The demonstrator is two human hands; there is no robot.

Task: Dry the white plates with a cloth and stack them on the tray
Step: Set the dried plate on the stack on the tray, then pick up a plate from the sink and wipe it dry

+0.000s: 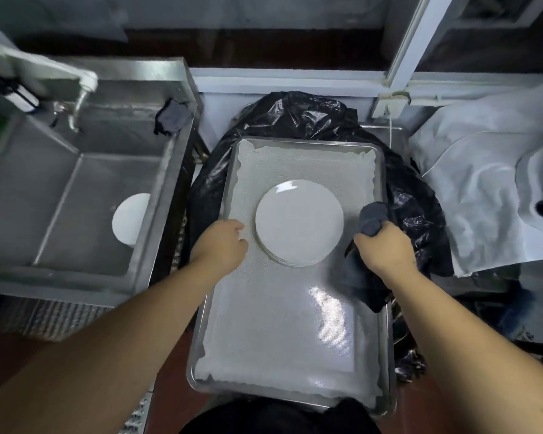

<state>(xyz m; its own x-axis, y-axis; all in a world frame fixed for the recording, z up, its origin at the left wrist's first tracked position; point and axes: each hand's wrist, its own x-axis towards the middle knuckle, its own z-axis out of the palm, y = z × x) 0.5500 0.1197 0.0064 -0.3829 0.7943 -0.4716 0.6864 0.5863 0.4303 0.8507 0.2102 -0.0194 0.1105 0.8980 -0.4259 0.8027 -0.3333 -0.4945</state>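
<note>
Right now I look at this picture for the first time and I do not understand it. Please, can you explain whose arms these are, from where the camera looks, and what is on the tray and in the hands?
There is no machine here. A person wears a camera on the head, so the single picture looks down at that person's own two bare arms.

In the middle lies a metal tray lined with a pale mesh mat, resting on a black plastic bag. On the tray is a small stack of white plates.

The left hand is beside the stack at its left edge, fingers loosely curled, holding nothing. The right hand grips a dark cloth.

At the left is a steel sink, with one more white plate inside.
</note>
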